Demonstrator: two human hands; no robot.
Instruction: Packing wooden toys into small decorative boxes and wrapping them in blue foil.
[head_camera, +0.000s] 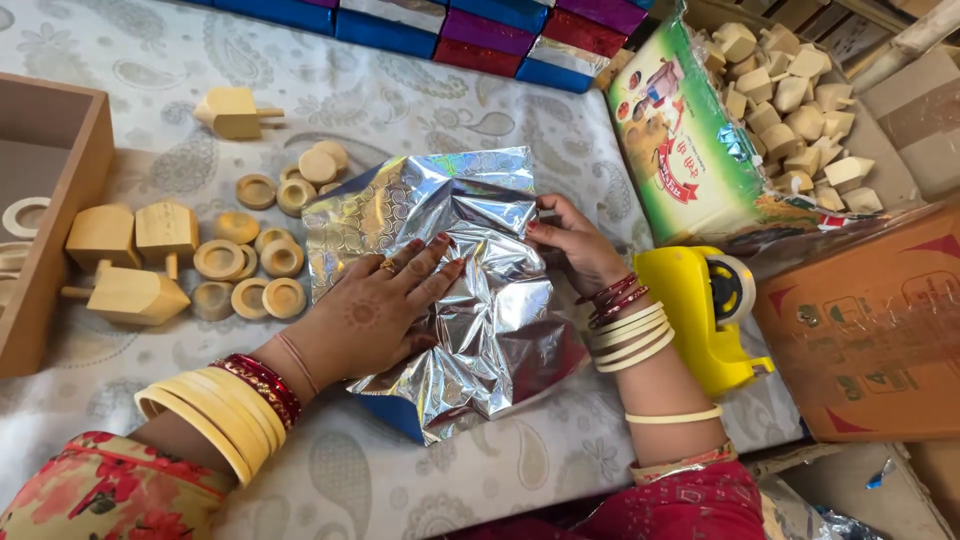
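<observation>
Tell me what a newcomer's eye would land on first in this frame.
The crinkled silver foil sheet in the middle of the table, with the left hand pressed flat on it and the right hand pinching its right edge. Next, the bright yellow tape dispenser just right of the right wrist. To the left lie pale wooden tops and small wooden rings on the patterned cloth.

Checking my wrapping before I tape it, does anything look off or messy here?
The silver foil under both hands is heavily creased and sits askew, leaving a blue box corner uncovered at the near edge. One wooden top lies apart from the others.
</observation>
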